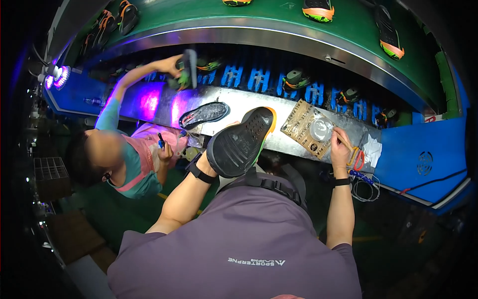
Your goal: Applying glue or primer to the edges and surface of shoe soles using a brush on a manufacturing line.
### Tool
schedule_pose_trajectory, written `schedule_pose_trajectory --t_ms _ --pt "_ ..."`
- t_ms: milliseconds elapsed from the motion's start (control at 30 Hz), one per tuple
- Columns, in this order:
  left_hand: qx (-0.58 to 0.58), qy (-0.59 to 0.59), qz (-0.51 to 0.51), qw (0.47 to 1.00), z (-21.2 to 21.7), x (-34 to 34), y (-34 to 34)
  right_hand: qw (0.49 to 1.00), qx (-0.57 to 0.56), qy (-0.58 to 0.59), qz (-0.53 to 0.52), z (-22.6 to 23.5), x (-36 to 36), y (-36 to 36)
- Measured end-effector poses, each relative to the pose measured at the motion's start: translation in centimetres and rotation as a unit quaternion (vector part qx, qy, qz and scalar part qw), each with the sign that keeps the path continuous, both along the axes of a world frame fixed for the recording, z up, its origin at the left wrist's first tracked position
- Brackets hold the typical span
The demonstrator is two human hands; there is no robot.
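My left hand (203,165) holds up a black shoe sole (239,144) with small holes and orange and green edging. Most of its fingers are hidden behind the sole. In front of my body, the sole hangs tilted at the bench's near edge. My right hand (340,148) is closed around a thin wooden-handled brush (340,132). The brush tip points at a round whitish dish (321,129) resting on a printed piece of cardboard (299,124). Left of the held sole, a dark shoe upper (204,114) lies on the metal bench.
A co-worker (132,154) at left lifts a shoe (188,70) over the bench. Shoes sit on blue racks (259,79) behind it and on the green belt (269,15) above. Scissors (358,158), white paper (372,149) and a coiled hose (366,182) lie right of my hand.
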State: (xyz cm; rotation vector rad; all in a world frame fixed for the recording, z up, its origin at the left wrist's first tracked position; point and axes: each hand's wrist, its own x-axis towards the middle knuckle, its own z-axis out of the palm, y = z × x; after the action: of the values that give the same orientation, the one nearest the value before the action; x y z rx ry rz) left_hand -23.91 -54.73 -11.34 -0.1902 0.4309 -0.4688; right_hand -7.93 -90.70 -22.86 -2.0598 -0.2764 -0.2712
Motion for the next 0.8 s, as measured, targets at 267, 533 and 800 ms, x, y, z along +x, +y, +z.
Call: schedule_pose_trajectory --t_ms 267,533,800 --pt "0.196 -0.004 -0.034 0.98 0.9 -0.3 -0.6 0.994 0.042 0.091 0.042 0.1 -0.1 -0.4" --pt "0.02 -0.063 -0.027 0.997 -0.8 -0.4 -0.1 0.983 0.084 0.151 0.06 2.0 -0.1 -0.3" --pt "0.1 -0.06 -0.035 0.993 4.7 0.9 -2.1 0.944 0.199 0.159 0.209 12.4 -2.3 3.5"
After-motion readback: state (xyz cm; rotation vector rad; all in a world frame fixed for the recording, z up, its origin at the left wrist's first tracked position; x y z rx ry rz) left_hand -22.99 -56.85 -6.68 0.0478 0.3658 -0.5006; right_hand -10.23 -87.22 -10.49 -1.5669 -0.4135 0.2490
